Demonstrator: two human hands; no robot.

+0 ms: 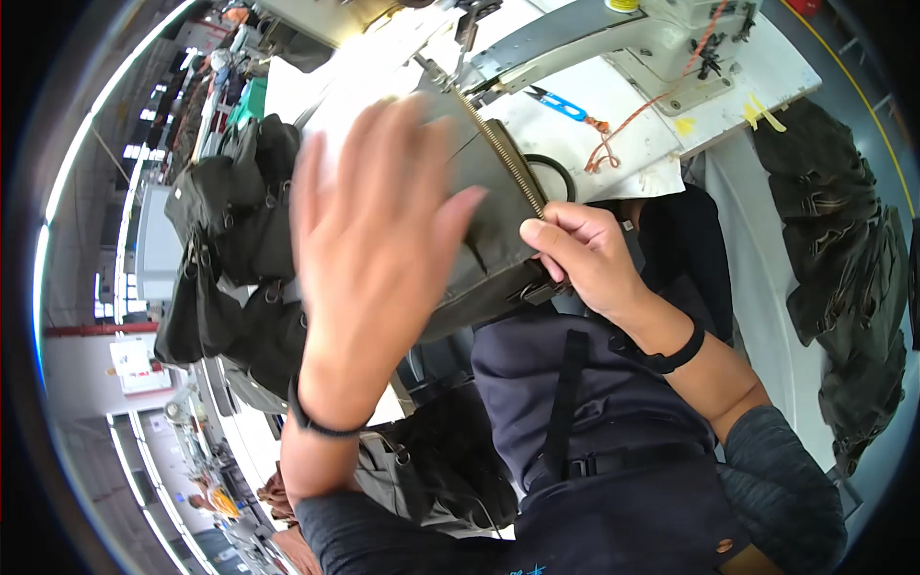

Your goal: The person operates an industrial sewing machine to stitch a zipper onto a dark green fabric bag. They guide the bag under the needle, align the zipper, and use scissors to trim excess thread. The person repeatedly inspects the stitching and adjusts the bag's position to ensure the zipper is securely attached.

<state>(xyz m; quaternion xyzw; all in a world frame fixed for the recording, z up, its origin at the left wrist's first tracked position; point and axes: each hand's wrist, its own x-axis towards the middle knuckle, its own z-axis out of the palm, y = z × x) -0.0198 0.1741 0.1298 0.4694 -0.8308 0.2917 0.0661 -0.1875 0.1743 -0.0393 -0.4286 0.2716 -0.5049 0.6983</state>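
Note:
A dark grey-green fabric bag (pixel 479 254) lies under my hands, with a brass-toothed zipper (pixel 508 158) along its right edge. The zipper's far end reaches the needle area (pixel 436 72) of a sewing machine (pixel 565 43). My right hand (pixel 599 259) pinches the near end of the zipper between thumb and fingers. Over the bag's left part is my left hand (pixel 379 211), blurred by motion, its fingers stretched and thumb apart. Nothing shows in it, and whether it touches the fabric I cannot tell. Behind the zipper a black loop (pixel 554 172) sticks out.
Blue-handled thread snips (pixel 558 103) and an orange cord (pixel 604 153) lie on the white worktable (pixel 767 72). Dark fabric bags (pixel 235 196) are heaped at the left. More dark fabric pieces (pixel 834 230) hang or lie at the right. A dark bag (pixel 441 455) sits below my left forearm.

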